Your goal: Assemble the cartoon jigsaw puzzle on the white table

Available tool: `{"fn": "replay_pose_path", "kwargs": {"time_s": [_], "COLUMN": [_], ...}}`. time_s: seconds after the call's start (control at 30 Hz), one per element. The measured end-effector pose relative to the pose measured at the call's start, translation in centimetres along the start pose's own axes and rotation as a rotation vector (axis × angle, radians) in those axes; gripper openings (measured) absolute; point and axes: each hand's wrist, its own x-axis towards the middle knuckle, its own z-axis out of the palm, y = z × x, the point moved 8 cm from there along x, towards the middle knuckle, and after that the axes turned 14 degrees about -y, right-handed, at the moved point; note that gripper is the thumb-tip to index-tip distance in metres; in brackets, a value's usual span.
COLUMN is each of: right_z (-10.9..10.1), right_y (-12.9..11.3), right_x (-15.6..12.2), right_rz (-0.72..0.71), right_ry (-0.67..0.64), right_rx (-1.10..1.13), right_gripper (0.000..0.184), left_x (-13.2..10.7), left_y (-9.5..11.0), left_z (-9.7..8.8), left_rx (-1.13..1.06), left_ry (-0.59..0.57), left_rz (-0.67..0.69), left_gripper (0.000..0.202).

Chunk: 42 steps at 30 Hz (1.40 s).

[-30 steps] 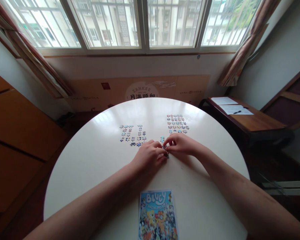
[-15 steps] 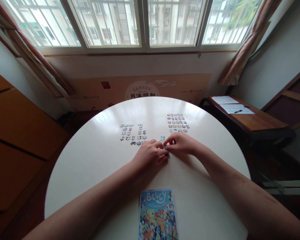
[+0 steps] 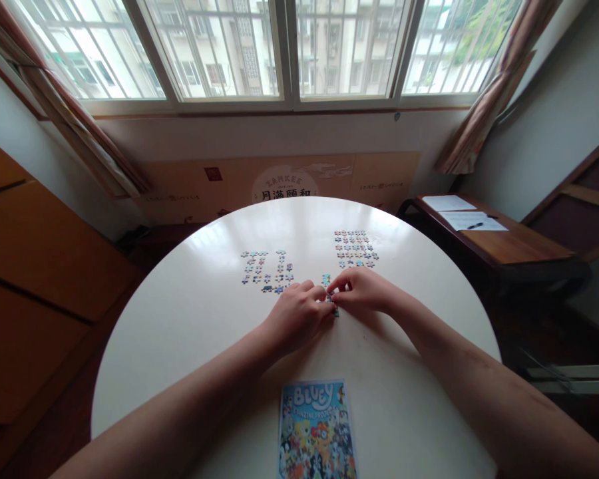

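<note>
On the white round table, my left hand [image 3: 303, 310] and my right hand [image 3: 358, 287] meet over a few small jigsaw pieces [image 3: 335, 311]. The fingers of my left hand are bent, with its fingertips on these pieces. My right hand pinches at the same pieces from the other side, thumb and forefinger together. Both hands partly cover the pieces, so how they join is hard to see. A light blue jigsaw piece [image 3: 326, 279] lies just beyond the fingertips.
Rows of loose jigsaw pieces [image 3: 354, 247] lie at the back right, with further rows [image 3: 253, 267] at the back left. A Bluey picture sheet [image 3: 317, 429] rests near the front of the table [image 3: 180, 346]. To the right, papers [image 3: 472, 220] and a pen lie on a wooden bench [image 3: 529, 241].
Both hands stay at the same pieces, with only slight finger movement. The whole view has shifted a little, so everything sits slightly lower.
</note>
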Motion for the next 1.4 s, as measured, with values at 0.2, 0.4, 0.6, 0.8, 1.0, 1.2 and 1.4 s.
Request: {"fn": "replay_pose_path", "kwargs": {"time_s": [0.2,0.4,0.6,0.8,1.0,1.2,1.4], "right_z": [-0.1,-0.1,0.0,-0.1,-0.2,-0.6,-0.7], "right_y": [0.0,0.1,0.4,0.4,0.8,0.8,0.5], "right_x": [0.0,0.0,0.0,-0.1,-0.2,-0.7,-1.0], "right_rz": [0.005,0.004,0.018,0.012,0.023,0.02,-0.012], "right_ry": [0.006,0.007,0.009,0.003,0.0,0.014,-0.003], "right_rx": [-0.005,0.002,0.013,0.013,0.021,0.021,0.011], "right_gripper": [0.022,0.022,0.022,0.022,0.022,0.023,0.024], "left_x": [0.3,0.1,-0.7,-0.5,-0.1,0.6,0.8], "left_y": [0.7,0.8,-1.1,-0.6,-0.4,-0.9,-0.7], "left_z": [0.2,-0.1,-0.9,-0.2,0.3,0.7,0.7], "left_rx": [0.074,0.073,0.001,-0.067,-0.167,-0.245,-0.24], "left_ry": [-0.042,-0.028,0.001,-0.015,-0.033,-0.053,-0.019], "left_rz": [0.038,0.017,-0.025,0.09,0.11,0.06,0.071], "left_gripper": [0.021,0.021,0.02,0.021,0.026,0.022,0.02]}}
